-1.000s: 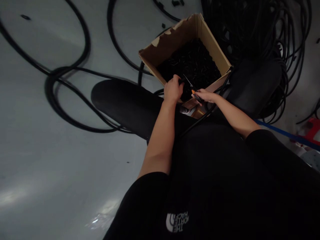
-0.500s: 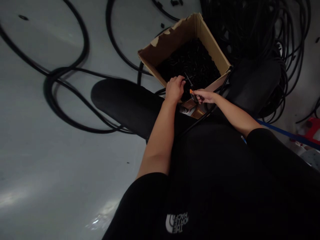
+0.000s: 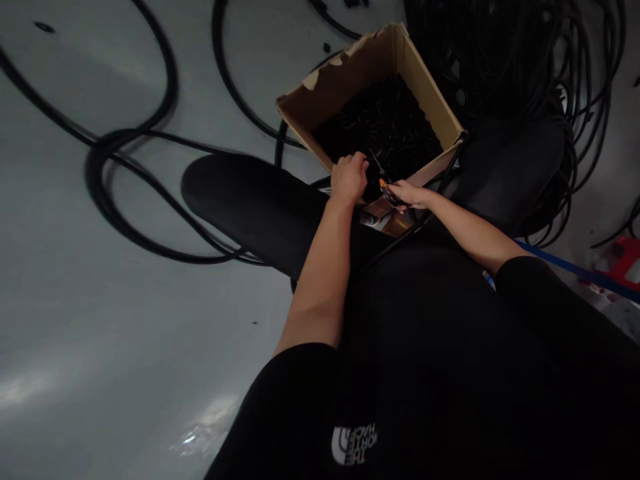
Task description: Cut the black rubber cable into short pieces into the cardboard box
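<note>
Over the near edge of an open cardboard box, my left hand is closed, its fingers curled around a black cable that runs in beneath the palm; most of the grip is hidden. Close by on the right, my right hand is wrapped around the handles of scissors with orange and black grips. Their thin blades point up and left, in front of my left fingertips. Inside the box lies a heap of short black pieces.
Loops of black cable lie on the grey floor at left. A large tangled coil is piled behind the box at right. My legs flank the box. A red object and blue strip are at far right.
My right hand has shifted slightly right, and more of the scissors' orange grip shows. The dark bit at my left fingertips is less visible. My left hand has barely moved.
</note>
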The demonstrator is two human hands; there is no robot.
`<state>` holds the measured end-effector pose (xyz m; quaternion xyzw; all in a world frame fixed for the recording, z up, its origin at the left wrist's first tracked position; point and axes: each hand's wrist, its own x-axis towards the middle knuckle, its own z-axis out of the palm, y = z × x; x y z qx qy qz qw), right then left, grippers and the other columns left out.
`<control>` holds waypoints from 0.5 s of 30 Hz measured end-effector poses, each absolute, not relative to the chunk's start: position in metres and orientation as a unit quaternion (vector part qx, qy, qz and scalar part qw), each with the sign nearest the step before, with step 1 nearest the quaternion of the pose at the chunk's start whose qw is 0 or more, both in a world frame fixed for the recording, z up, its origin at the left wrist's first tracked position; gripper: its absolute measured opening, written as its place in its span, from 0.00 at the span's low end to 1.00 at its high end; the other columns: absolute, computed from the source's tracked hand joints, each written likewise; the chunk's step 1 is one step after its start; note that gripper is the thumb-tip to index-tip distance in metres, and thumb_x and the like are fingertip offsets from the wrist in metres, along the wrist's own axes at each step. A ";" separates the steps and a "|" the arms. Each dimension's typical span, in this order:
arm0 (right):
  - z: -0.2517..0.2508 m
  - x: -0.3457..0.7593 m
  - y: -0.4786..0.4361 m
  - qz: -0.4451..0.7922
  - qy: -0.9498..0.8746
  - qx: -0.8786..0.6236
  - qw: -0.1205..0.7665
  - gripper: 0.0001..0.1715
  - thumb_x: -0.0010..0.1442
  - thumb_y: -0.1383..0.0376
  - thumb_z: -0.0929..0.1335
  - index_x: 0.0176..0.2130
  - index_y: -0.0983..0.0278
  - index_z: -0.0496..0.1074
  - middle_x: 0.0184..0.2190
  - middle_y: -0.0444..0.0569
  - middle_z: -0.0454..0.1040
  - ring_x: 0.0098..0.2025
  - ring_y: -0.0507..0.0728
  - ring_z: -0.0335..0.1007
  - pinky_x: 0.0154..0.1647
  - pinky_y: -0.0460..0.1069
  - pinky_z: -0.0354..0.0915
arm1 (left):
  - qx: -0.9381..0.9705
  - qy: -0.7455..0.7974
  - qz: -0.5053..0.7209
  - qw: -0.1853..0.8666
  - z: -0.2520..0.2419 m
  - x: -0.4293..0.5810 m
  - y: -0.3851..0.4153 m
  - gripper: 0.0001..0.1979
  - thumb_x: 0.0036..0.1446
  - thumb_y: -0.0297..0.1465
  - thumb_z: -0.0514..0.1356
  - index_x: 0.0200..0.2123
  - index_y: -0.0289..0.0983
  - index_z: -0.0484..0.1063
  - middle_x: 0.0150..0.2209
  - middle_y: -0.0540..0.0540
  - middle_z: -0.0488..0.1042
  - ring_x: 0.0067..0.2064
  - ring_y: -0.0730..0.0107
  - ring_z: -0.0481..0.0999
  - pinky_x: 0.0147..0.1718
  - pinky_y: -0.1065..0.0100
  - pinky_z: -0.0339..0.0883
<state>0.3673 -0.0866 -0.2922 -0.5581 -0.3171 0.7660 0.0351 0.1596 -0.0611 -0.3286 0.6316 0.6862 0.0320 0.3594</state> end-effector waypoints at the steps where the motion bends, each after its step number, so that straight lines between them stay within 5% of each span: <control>1: -0.294 0.369 -0.086 0.763 -0.323 -0.559 0.030 0.25 0.93 0.56 0.73 0.42 0.56 0.64 0.26 0.37 0.68 0.20 0.48 0.56 0.18 0.41 0.65 | 0.640 0.685 0.018 0.349 -0.325 0.161 -0.062 0.22 0.89 0.36 0.54 0.72 0.41 0.83 0.73 0.26 0.86 0.82 0.30 0.80 0.85 0.34 0.70; 9: -0.287 0.370 -0.082 0.702 -0.402 -0.588 -0.021 0.25 0.81 0.59 0.82 0.41 0.58 0.67 0.29 0.38 0.64 0.28 0.50 0.56 0.20 0.40 0.48 | 0.694 0.644 -0.003 0.323 -0.320 0.164 -0.066 0.22 0.86 0.31 0.53 0.69 0.39 0.84 0.71 0.24 0.87 0.81 0.26 0.79 0.83 0.30 0.71; 15: -0.288 0.370 -0.083 0.681 -0.426 -0.595 -0.032 0.19 0.79 0.65 0.77 0.38 0.59 0.68 0.29 0.40 0.63 0.28 0.51 0.55 0.20 0.41 0.46 | 0.678 0.651 0.057 0.338 -0.327 0.161 -0.066 0.18 0.86 0.32 0.58 0.67 0.41 0.85 0.69 0.27 0.88 0.82 0.27 0.79 0.85 0.30 0.69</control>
